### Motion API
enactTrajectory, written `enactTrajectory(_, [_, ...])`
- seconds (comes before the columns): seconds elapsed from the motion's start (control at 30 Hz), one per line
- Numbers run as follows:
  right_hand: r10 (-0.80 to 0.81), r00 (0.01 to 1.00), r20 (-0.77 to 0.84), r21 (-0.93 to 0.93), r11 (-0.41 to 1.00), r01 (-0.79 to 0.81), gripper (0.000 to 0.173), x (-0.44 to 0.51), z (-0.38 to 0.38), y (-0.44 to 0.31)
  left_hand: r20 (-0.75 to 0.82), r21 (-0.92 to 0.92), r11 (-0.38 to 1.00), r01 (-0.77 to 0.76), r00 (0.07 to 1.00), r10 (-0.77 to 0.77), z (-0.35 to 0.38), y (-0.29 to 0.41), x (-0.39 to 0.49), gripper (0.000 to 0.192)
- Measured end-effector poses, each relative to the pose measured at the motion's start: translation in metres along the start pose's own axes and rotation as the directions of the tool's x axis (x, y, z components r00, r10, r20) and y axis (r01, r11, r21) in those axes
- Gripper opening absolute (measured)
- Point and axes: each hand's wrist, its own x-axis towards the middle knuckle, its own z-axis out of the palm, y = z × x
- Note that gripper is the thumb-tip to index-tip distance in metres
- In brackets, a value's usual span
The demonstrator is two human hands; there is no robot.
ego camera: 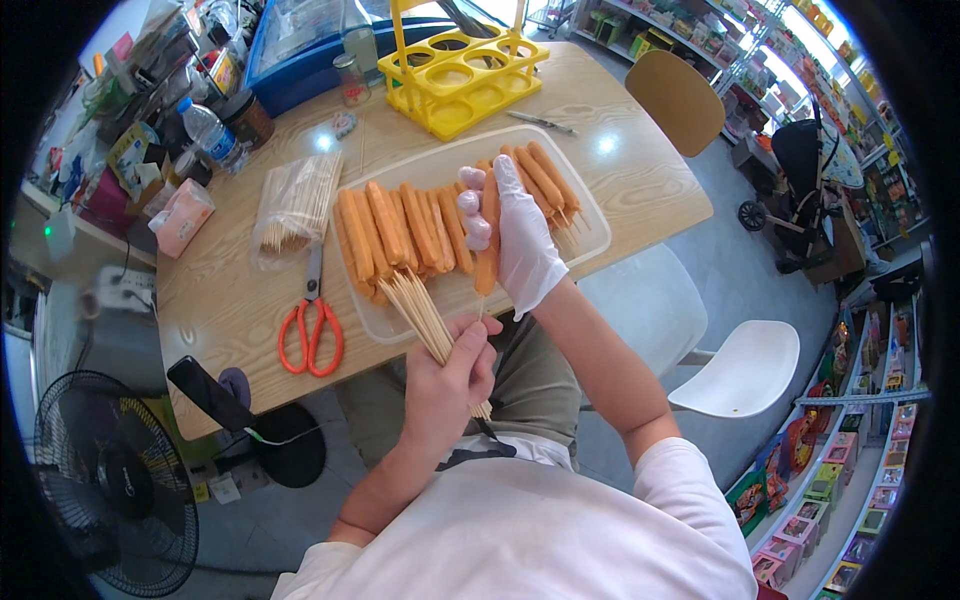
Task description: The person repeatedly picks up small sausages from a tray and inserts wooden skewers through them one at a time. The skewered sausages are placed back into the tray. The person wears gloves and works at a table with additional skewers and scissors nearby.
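Observation:
My right hand, in a clear plastic glove, grips a sausage lengthwise over the tray. Bare, my left hand is closed around a bundle of wooden skewers. Its thumb and forefinger also pinch one skewer at the lower end of that sausage; how deep the tip sits inside is hidden. Below both hands lies a translucent plastic tray. Plain sausages fill its left part in a pile. At its right end rest several sausages on skewers, the sticks pointing towards me.
Left of the tray are orange-handled scissors and a bag of skewers. A yellow bottle carrier stands behind, near a pen and a glass jar. A phone on a stand and a fan are at lower left.

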Motion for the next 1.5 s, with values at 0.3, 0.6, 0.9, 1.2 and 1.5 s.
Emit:
enactTrajectory(0.3, [-0.018, 1.000, 0.011, 0.062, 0.998, 0.018, 0.036, 0.006, -0.008, 0.007, -0.014, 0.027, 1.000, -0.014, 1.000, 0.014, 0.003, -0.003, 0.000, 0.022])
enactTrajectory(0.6, [0.053, 0.999, 0.008, 0.071, 0.996, -0.054, 0.037, -0.002, -0.005, 0.014, -0.034, 0.019, 1.000, -0.016, 0.999, 0.016, 0.000, -0.003, 0.004, 0.018])
enactTrajectory(0.9, [0.145, 0.964, 0.222, -0.792, 0.604, 0.092, 0.035, -0.008, -0.011, -0.008, -0.097, 0.018, 0.999, -0.045, 0.994, 0.046, -0.009, 0.006, 0.012, 0.022])
enactTrajectory(1.2, [0.041, 0.998, 0.056, -0.955, -0.289, 0.065, 0.036, 0.055, -0.012, -0.050, -0.034, -0.008, 1.000, 0.005, 0.999, -0.005, -0.020, 0.004, 0.008, 0.027])
enactTrajectory(1.5, [-0.058, 0.971, 0.232, -0.708, -0.694, 0.128, 0.037, 0.068, -0.011, -0.030, 0.002, -0.035, 0.999, 0.001, 1.000, -0.001, -0.031, 0.011, 0.004, 0.026])
